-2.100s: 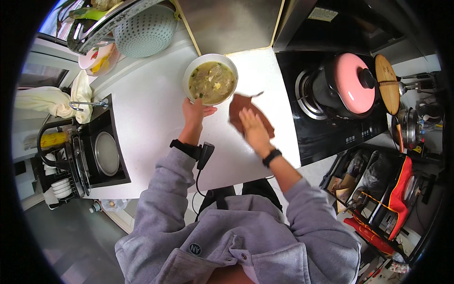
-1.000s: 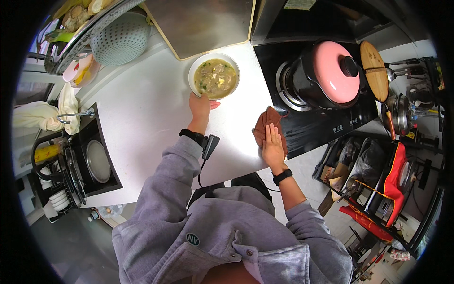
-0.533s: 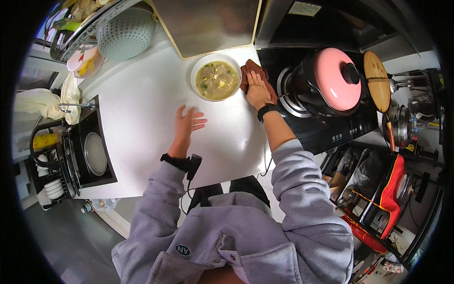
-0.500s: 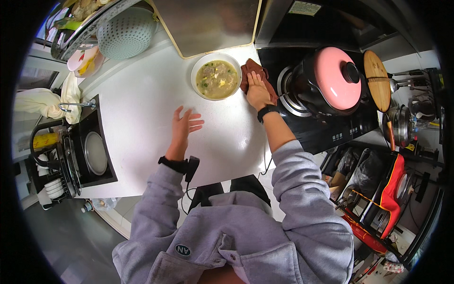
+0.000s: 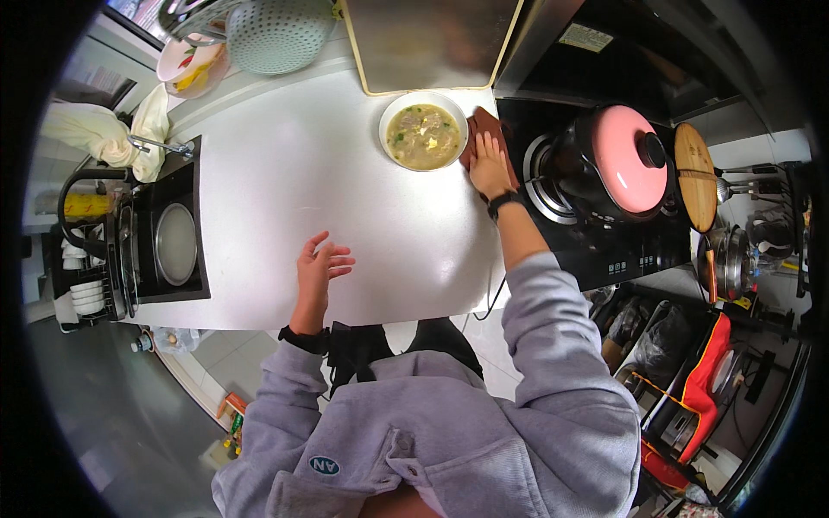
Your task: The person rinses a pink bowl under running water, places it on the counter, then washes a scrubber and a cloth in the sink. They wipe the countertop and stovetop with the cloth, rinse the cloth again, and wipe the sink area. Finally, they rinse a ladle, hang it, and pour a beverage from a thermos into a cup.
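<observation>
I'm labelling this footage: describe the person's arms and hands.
The left hand and right hand are gloveless, each with a black band at the wrist. The left sleeve, grey, reaches nearly to its band; the right sleeve, also grey, ends mid-forearm.

Right hand (image 5: 490, 169) pressed flat on brown fabric cloth (image 5: 484, 119), beside round white soup bowl (image 5: 383, 132); left hand (image 5: 318, 268) (fingers parted) above white smooth surface (image 5: 268, 173).
</observation>
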Tool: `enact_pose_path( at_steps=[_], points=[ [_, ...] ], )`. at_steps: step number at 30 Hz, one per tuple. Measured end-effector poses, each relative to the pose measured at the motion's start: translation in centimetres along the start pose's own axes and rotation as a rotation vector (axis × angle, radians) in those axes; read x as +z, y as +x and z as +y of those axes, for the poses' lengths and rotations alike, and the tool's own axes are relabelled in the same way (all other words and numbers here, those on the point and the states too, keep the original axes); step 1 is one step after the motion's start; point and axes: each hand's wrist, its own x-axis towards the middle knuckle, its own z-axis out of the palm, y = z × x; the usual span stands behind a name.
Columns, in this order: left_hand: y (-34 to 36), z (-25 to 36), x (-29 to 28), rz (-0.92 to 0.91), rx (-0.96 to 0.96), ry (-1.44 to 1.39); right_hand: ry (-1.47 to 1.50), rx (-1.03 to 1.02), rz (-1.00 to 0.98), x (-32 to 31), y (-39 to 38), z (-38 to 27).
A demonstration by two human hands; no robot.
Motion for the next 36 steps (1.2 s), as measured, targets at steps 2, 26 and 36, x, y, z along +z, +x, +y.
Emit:
enact_pose_path(
  at_steps=[2, 26, 36],
  points=[
    [-0.4, -0.3, -1.2, -0.033, 0.000, 0.007, 0.005, -0.037, 0.024, 0.4, -4.9, 0.0],
    [-8.7, -6.7, -43.8, 0.341, -0.021, -0.201, 0.337, -0.648, 0.017, 24.0, -23.7, -57.3],
    [-5.8, -4.1, -39.7, 0.089, 0.005, -0.139, 0.097, -0.640, 0.023, 17.9, -27.7, -39.2]
  ],
)
